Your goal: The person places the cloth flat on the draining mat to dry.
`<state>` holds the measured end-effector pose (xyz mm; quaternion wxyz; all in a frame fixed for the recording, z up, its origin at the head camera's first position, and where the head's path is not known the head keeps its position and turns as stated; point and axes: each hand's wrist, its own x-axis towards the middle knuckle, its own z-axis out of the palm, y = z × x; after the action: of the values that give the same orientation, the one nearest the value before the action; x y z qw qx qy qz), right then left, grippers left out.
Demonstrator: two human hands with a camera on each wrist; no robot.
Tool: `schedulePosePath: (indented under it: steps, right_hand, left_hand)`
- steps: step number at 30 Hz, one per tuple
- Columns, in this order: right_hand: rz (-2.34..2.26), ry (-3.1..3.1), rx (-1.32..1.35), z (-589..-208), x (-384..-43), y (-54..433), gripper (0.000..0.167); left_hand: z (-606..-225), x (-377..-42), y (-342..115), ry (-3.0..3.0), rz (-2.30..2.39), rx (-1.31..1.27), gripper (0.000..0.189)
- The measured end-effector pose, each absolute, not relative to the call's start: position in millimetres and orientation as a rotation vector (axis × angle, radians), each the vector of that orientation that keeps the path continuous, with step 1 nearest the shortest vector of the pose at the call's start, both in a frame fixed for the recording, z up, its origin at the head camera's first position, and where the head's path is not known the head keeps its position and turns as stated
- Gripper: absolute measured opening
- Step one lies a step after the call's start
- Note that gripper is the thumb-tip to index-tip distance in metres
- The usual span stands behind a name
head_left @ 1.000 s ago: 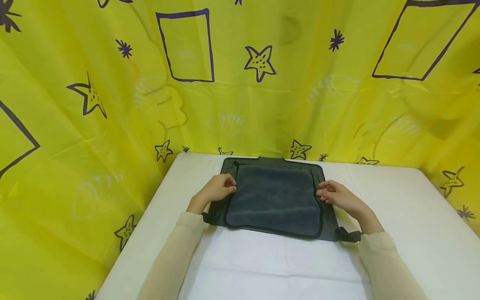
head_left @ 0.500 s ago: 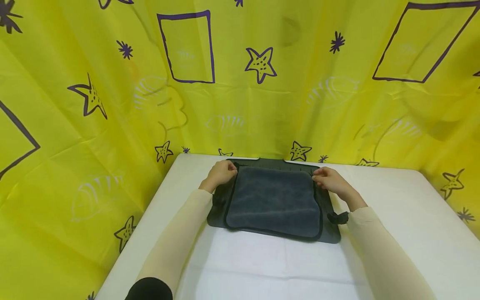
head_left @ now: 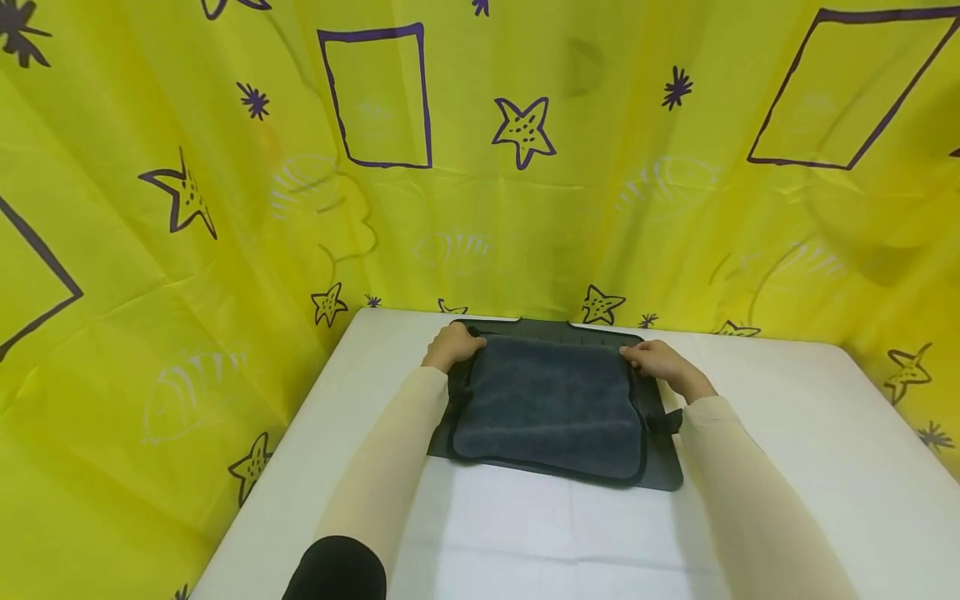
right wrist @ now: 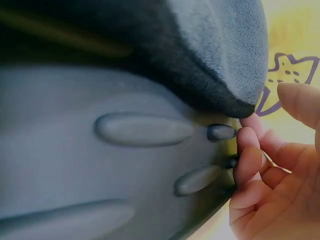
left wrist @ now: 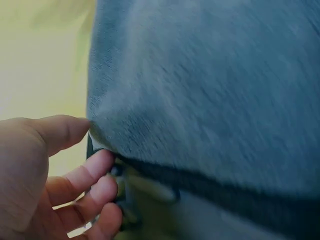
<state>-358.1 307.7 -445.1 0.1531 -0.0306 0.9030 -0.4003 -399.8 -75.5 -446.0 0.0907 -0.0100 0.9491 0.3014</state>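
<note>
A dark grey plush cloth (head_left: 551, 400) with black edging lies over a larger dark board (head_left: 663, 454), which has raised oval ridges and a notch at its far edge. At the cloth's far left corner, my left hand (head_left: 453, 345) pinches the edge, thumb on top and fingers below in the left wrist view. My right hand (head_left: 660, 362) is at the far right corner. There, the right wrist view shows curled fingers (right wrist: 250, 165) under the cloth's black-edged corner, beside the board's ridges, and the thumb a little off the cloth. That corner stands raised above the board.
The white table (head_left: 510, 533) carries the board near its far edge. Behind and to the left hangs a yellow curtain (head_left: 450, 208) printed with stars and rectangles. A black rounded shape (head_left: 337, 571) overlaps the left sleeve at the bottom.
Both hands have moved away from me along the cloth's sides to its far corners. The left hand has come in over its corner and pinches it. The board has barely shifted.
</note>
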Motion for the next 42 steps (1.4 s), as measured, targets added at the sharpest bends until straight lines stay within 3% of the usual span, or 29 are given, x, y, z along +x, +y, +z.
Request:
schedulePosePath:
  steps: [2, 7, 9, 14, 21, 31, 42]
  right_hand:
    - [-1.161, 2.563, -0.08, -444.3, -359.5, 307.7, 0.04]
    - [-1.187, 2.524, -0.042, -446.0, -360.8, 310.1, 0.039]
    - [-1.198, 2.519, -0.033, -446.9, -360.4, 310.6, 0.038]
    - [-1.239, 2.514, -0.062, -447.8, -360.4, 309.1, 0.036]
    - [-1.252, 2.531, -0.063, -446.3, -359.3, 309.5, 0.035]
    - [-1.299, 2.504, -0.076, -448.9, -358.5, 311.1, 0.031]
    - [-1.46, 2.393, -0.061, -456.4, -358.9, 319.8, 0.022]
  left_hand:
    - [-444.9, -399.6, -74.8, 2.797, 0.929, -0.063, 0.052]
    - [-447.6, -400.7, -75.8, 2.742, 0.999, -0.066, 0.033]
    - [-449.0, -399.5, -75.9, 2.749, 1.011, -0.061, 0.037]
    - [-449.4, -394.9, -73.7, 2.789, 0.996, -0.076, 0.021]
    - [-451.6, -395.7, -68.9, 2.795, 1.047, -0.143, 0.027]
    - [-449.7, -388.7, -63.3, 2.817, 1.053, -0.205, 0.012]
    - [-458.4, -392.0, -65.2, 2.749, 1.259, -0.22, 0.013]
